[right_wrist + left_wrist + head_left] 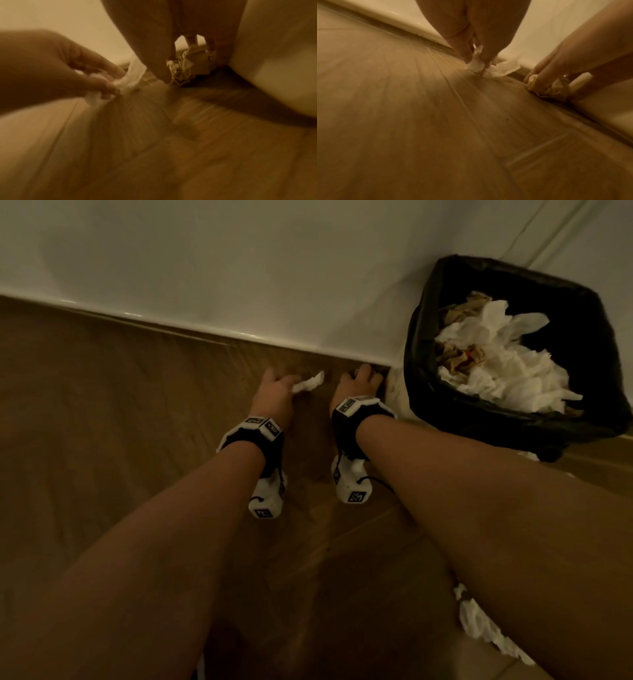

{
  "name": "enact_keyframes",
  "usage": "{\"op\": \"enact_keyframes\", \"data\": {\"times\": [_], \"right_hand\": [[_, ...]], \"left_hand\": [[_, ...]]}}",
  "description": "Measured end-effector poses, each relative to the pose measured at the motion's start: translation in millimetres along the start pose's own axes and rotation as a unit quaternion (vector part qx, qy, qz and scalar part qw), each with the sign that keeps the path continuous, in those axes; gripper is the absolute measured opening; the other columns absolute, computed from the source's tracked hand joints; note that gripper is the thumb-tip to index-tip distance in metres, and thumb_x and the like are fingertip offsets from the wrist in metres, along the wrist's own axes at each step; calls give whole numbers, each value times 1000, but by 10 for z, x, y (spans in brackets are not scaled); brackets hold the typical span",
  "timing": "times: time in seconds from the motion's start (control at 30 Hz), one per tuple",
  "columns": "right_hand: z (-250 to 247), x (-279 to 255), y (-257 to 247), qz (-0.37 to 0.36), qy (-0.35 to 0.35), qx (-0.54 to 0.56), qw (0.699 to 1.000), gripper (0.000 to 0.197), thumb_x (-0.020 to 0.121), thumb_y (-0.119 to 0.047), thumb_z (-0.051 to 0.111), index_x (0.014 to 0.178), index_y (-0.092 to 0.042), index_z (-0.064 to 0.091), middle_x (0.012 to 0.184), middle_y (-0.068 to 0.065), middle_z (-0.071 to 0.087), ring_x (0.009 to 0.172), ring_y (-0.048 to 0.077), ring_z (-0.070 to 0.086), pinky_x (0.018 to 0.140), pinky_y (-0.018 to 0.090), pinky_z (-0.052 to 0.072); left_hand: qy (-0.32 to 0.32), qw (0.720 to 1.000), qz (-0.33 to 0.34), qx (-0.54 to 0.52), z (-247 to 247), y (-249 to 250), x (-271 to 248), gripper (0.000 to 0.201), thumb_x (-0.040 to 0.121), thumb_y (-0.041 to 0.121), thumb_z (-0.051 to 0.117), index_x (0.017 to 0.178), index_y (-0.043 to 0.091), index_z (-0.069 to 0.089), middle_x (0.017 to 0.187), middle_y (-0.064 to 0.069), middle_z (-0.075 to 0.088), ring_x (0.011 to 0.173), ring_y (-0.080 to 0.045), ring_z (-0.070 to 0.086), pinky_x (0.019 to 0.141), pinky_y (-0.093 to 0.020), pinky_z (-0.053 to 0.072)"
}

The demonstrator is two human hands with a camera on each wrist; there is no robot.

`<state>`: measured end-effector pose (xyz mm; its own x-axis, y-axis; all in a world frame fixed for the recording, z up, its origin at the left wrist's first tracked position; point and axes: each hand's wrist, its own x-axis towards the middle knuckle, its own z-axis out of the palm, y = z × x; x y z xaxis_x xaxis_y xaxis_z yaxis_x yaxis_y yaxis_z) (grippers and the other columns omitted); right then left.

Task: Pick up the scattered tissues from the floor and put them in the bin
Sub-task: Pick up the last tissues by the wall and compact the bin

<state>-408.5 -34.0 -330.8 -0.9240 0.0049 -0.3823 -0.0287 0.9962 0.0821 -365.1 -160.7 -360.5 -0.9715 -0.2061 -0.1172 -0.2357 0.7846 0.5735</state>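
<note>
My left hand (274, 386) pinches a white tissue (308, 384) down at the wooden floor by the skirting; in the left wrist view the white tissue (496, 67) bunches between the fingers. My right hand (361, 381) curls its fingers round a crumpled brown paper tissue (190, 65) on the floor in the corner by the wall; that brown wad (547, 89) also shows in the left wrist view. The black bin (428, 344) stands at the right against the wall, holding white and brown tissues.
A white tissue (479, 625) lies on the floor under my right forearm, and white paper (394, 392) lies between the bin and the wall. The white wall (239, 268) and skirting close off the far side. Wooden floor (102, 405) stretches to the left.
</note>
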Motion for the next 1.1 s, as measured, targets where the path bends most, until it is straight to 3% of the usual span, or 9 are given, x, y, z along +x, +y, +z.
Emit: {"op": "enact_keyframes", "data": {"times": [0.17, 0.33, 0.43, 0.53, 0.63, 0.73, 0.87, 0.97, 1.1], "right_hand": [[-142, -68, 86, -37, -43, -39, 998, 45, 94, -24, 48, 137, -16, 38, 151, 14, 4, 133, 49, 17, 110, 51, 23], [-131, -335, 164, -85, -141, -31, 986, 51, 96, -31, 47, 143, -19, 32, 154, 14, 3, 136, 45, 20, 110, 50, 27], [-31, -568, 246, -137, -189, -47, 971, 56, 99, -33, 40, 148, -15, 20, 156, 13, 10, 139, 36, 22, 111, 44, 25], [-35, -774, 261, -155, -212, -28, 964, 52, 99, -37, 40, 144, -15, 31, 152, 10, 27, 136, 33, 31, 113, 43, 28], [-221, -998, 302, -190, -222, 88, 952, 36, 98, -29, 43, 133, -17, 44, 137, 7, 45, 117, 24, 47, 94, 34, 42], [-447, -1259, 402, -187, -217, 217, 933, 15, 96, -13, 42, 86, -24, 41, 79, 1, 45, 71, 18, 47, 54, 23, 35], [-828, -1677, 527, -181, -215, 296, 913, 11, 95, -14, 38, 86, -20, 37, 64, 11, 51, 32, 15, 47, 42, 23, 37], [-1139, -1973, 653, -198, -197, 329, 902, 16, 95, -15, 36, 80, -20, 38, 62, 10, 51, 22, 6, 40, 34, 13, 34], [-1483, -2296, 944, -207, -141, 349, 903, 20, 97, -12, 40, 82, -24, 43, 65, -1, 42, 38, 7, 45, 32, 11, 34]], "left_hand": [[3, 1000, -16, -17, -72, 43, -48, 32, 92, 11, 53, 123, 13, 59, 137, -13, 41, 123, -28, 44, 99, -29, 36], [-7, 998, -59, -27, -162, 168, -169, 35, 89, 15, 56, 124, 16, 57, 128, -14, 48, 116, -30, 50, 93, -31, 40], [-31, 997, -77, 0, -215, 267, -296, 38, 90, 12, 54, 128, 8, 51, 135, -17, 41, 119, -32, 47, 96, -32, 37], [-56, 994, -92, 31, -307, 376, -423, 39, 92, 9, 45, 131, 7, 49, 140, -17, 35, 121, -33, 46, 98, -34, 38], [-43, 994, -92, 45, -485, 513, -578, 38, 95, 15, 40, 132, 8, 48, 143, -17, 30, 121, -36, 46, 97, -39, 38], [-29, 995, -82, 55, -720, 654, -729, 39, 94, 19, 41, 131, 7, 48, 139, -18, 31, 115, -38, 48, 95, -40, 39], [9, 996, -40, 74, -1028, 922, -905, 38, 94, 28, 42, 125, 6, 50, 131, -18, 41, 113, -37, 49, 93, -39, 40], [17, 993, 11, 118, -1236, 1206, -1032, 39, 97, 31, 34, 127, 10, 48, 125, -18, 48, 112, -36, 46, 90, -40, 40], [47, 996, 1, 79, -1467, 1632, -1235, 28, 92, 5, 39, 116, 9, 55, 126, -17, 46, 115, -35, 44, 93, -40, 39]]}}
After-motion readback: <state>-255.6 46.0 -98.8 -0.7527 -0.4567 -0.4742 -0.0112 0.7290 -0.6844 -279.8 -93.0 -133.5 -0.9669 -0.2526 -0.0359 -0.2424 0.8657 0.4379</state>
